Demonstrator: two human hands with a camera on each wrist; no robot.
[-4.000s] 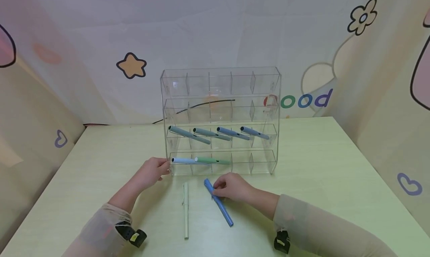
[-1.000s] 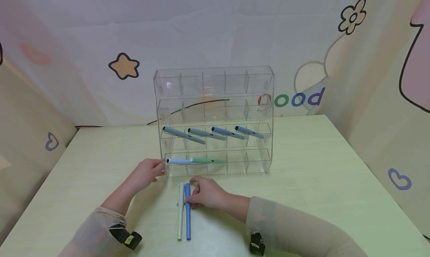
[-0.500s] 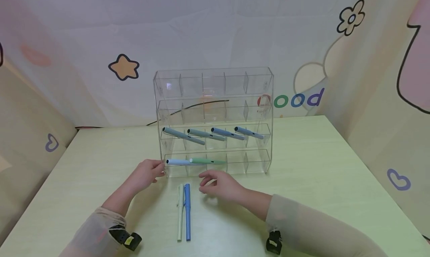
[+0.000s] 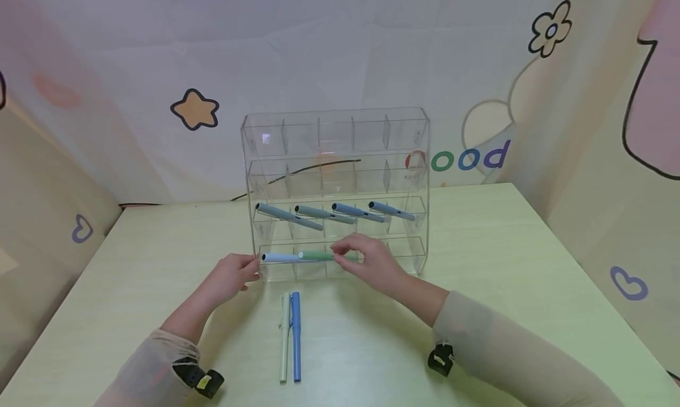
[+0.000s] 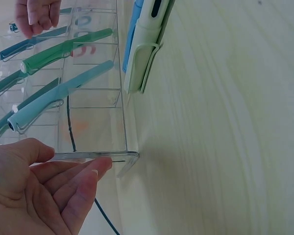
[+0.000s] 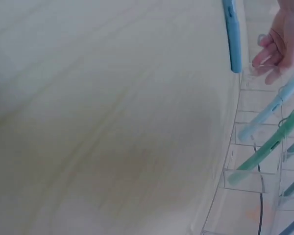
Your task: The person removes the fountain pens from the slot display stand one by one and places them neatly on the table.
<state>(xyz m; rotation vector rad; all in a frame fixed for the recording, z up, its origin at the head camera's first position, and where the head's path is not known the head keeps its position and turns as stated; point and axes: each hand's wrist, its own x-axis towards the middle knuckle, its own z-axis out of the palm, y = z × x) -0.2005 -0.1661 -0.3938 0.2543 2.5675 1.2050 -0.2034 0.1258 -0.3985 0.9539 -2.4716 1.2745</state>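
Observation:
My left hand [image 4: 231,276] pinches the left side wall of a clear acrylic pen rack [image 4: 340,116], thumb on one face and fingers on the other in the left wrist view. My right hand [image 4: 372,264] overlaps the green pen [image 4: 314,256] in the bottom tier; the left wrist view shows its loosely bent fingers [image 5: 36,19] apart from that pen, holding nothing. Left of the green pen lies a light blue pen [image 4: 280,257]. On the table before the rack, a pale green pen [image 4: 284,342] and a blue pen [image 4: 296,342] lie side by side.
Several teal and blue pens [image 4: 281,212] lean in the rack's third tier down. Thin dividers [image 4: 353,129] split the tiers into compartments. A printed cloth [image 4: 340,52] hangs behind the pale wooden table [image 4: 478,265].
My right hand laid the blue pen straight beside the pale green one, let go, then moved up and right to the rack's bottom tier. My left hand stays on the rack.

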